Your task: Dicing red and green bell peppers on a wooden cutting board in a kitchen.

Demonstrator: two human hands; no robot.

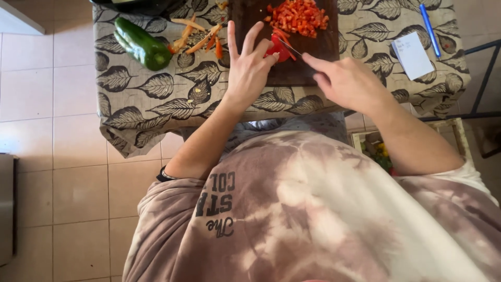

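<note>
The person stands close against the counter [156, 99], which is draped in a beige cloth printed with dark leaves, and looks straight down at a dark cutting board [308, 57]. The left hand [250, 65] rests on a piece of red pepper [278, 48] at the near middle of the board, its grip loose: the thumb and a bent finger pin the piece while the other fingers fan upward, seemingly to keep them clear of the blade. The right hand [347, 81] has its grip closed around the handle of a knife [290, 48], the forefinger stretched along it, likely for steadier guidance; the thin blade angles in to the pepper right by the left fingertips. At the far end of the board sits a heap of diced red pepper [297, 16], kept apart from the piece under the knife. To the left, off the board, lie orange and pale pepper trimmings [201, 36], and beyond them a whole green pepper [141, 44] on the cloth. On the right side of the counter a small white note [412, 55] lies near a blue pen [430, 23], well apart from the cutting.
</note>
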